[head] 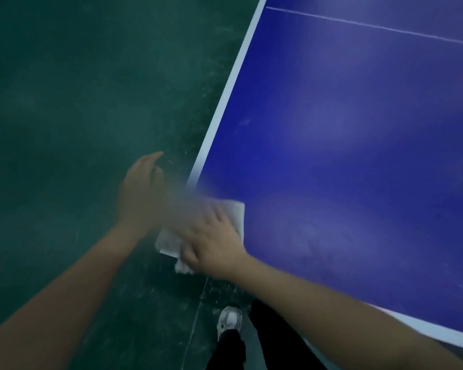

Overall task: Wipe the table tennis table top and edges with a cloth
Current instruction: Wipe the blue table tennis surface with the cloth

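The blue table tennis table (345, 134) fills the right side, with a white line along its left edge and its near edge. A white cloth (235, 212) lies over the table's near left corner and hangs past it. My right hand (214, 241) presses flat on the cloth at that corner and is blurred by motion. My left hand (142, 190) hovers just left of the corner, over the floor, fingers loosely apart and holding nothing. The corner itself is hidden under the cloth and hand.
A green floor (78, 116) with scuff marks spreads to the left. My white shoe (229, 320) and dark trouser legs (267, 340) show at the bottom, close to the table's near edge. A thin white centre line (372, 26) crosses the top far away.
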Available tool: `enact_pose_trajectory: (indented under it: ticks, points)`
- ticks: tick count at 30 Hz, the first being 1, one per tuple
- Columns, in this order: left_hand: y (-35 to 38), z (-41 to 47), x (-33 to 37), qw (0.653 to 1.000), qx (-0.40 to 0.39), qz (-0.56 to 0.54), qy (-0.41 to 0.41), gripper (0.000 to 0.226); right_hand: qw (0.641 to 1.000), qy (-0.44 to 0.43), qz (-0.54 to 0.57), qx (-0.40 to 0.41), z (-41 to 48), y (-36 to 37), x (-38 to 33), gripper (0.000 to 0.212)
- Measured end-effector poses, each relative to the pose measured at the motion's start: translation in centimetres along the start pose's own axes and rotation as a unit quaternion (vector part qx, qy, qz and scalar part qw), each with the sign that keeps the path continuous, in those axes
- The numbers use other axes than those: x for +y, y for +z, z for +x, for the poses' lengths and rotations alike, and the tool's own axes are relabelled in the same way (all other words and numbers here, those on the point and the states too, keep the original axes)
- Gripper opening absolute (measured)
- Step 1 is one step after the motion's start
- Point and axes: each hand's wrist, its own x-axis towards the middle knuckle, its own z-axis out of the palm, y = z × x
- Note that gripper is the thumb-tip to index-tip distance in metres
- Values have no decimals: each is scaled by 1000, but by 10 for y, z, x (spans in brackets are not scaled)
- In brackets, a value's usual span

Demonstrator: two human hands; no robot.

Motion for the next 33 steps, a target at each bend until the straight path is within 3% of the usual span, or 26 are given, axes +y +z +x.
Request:
enact_pose_trajectory:
  ticks: [4, 9, 11, 14, 16, 17, 19, 22, 24, 26, 28, 33]
  points:
    - [12, -16, 17, 998, -50, -14, 35, 35, 999, 1, -40, -4, -66, 5, 6, 56]
    - [38, -35, 52, 989, -122, -44, 75, 36, 967, 253, -12, 12, -166, -10, 92, 57]
    - [48, -41, 66, 984, -148, -40, 93, 36, 916, 398, -11, 47, -209, -16, 137, 57]
    - [59, -50, 79, 975, -187, -25, 114, 37, 807, 585, 29, 78, -261, -27, 180, 51]
    - [64, -54, 84, 970, -207, -7, 128, 37, 753, 650, 55, 87, -266, -29, 185, 52]
    - [67, -55, 87, 968, -215, 2, 133, 37, 745, 660, 47, 84, -259, -29, 180, 53]
    - [75, -56, 92, 965, -224, 16, 136, 38, 792, 608, 15, 59, -234, -25, 159, 54]
    - [93, -53, 106, 962, -228, 34, 145, 37, 919, 394, -25, -2, -196, -18, 112, 56]
    - [111, -49, 121, 960, -230, 47, 151, 38, 960, 278, -32, -4, -191, -20, 103, 55]
    - [132, -42, 140, 960, -229, 50, 155, 40, 976, 212, -37, -10, -201, -25, 122, 54]
    - [154, -34, 163, 960, -228, 52, 156, 43, 979, 201, -41, -13, -216, -32, 162, 54]
    - [217, -13, 221, 960, -221, 81, 153, 48, 932, 361, -23, 32, -262, -54, 309, 54]
